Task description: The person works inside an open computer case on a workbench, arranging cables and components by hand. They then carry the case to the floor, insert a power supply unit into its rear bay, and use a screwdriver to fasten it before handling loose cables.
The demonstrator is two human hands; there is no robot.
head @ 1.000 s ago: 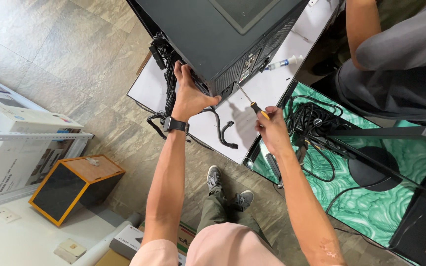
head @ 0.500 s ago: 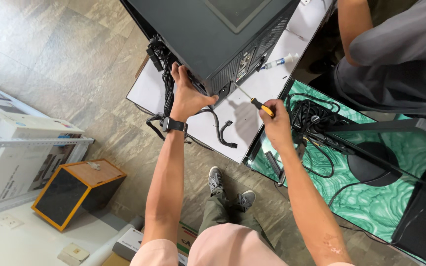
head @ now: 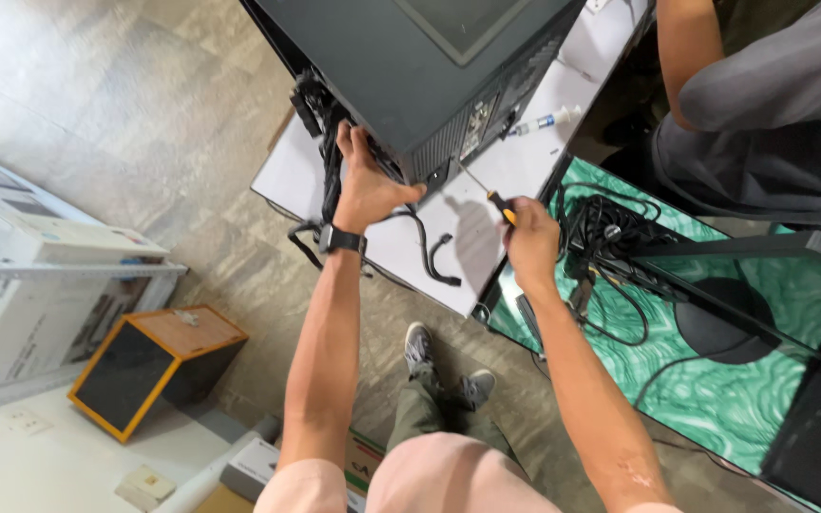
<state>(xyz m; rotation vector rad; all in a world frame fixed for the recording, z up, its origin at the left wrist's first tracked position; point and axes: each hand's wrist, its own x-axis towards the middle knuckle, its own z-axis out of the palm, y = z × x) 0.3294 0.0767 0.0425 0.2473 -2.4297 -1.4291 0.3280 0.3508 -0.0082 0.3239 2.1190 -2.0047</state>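
I am standing over my own grey shoes (head: 447,369) on the stone floor, both arms reaching forward to the white table (head: 306,171). My right hand (head: 531,237) is closing tight around the yellow-and-black handle of a screwdriver (head: 488,193), and since a second ago I am carrying it up and in from the table's near right edge, so its thin shaft is now pointing at the lower rear corner of the black computer case (head: 410,76), the tip just beside the back panel; whether it is touching a screw I cannot tell. That puts the tool where the fastening work on the case is.

My left hand (head: 365,180), with a black watch at the wrist, is gripping the near left corner of the case, fingers wrapping its edge where the black cables (head: 320,142) are spilling out, and it is staying there as before, steadying the box. A loose cable end is lying on the table between my hands.

Further along the right edge a small syringe (head: 544,122) is lying on the white top. Beyond it another person's arm (head: 681,47) is hanging near the green patterned table (head: 715,380) with its cable tangle.
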